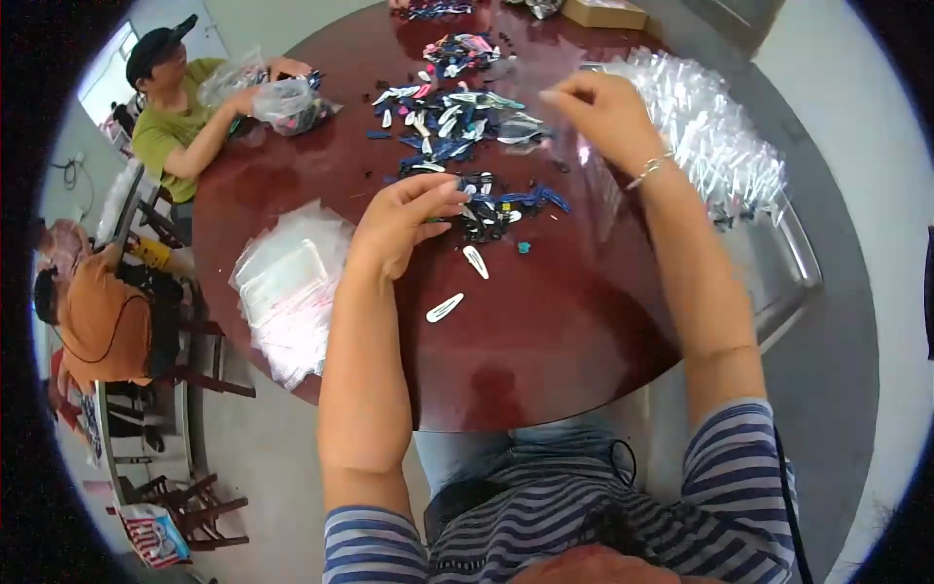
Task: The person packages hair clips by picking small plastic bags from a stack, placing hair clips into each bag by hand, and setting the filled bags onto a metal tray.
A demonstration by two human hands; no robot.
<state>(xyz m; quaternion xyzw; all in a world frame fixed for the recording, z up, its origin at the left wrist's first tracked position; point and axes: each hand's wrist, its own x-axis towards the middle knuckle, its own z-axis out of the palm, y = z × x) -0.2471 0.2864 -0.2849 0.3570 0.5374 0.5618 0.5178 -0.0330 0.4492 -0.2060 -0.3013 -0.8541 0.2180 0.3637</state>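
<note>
My left hand (409,216) is over the near edge of a heap of small hair accessories (482,219), its thumb and fingers pinched together. Whatever lies between those fingertips is hidden. Up and to the right, my right hand (611,115) hangs above the table beside the heap, thumb and forefinger closed; I cannot make out anything in them. Two white snap hair clips (476,261) (445,308) lie apart, closer to me. A small teal piece (524,247) rests near them. Farther back, white, blue and black clips (448,122) are piled loosely.
A stack of clear plastic bags (287,277) is at the left. On the right, many filled clear packets (715,127) heap over a metal tray (798,243). Across the round table (525,360), a person in a green shirt (175,117) handles plastic bags. A cardboard box (603,14) stands at the back.
</note>
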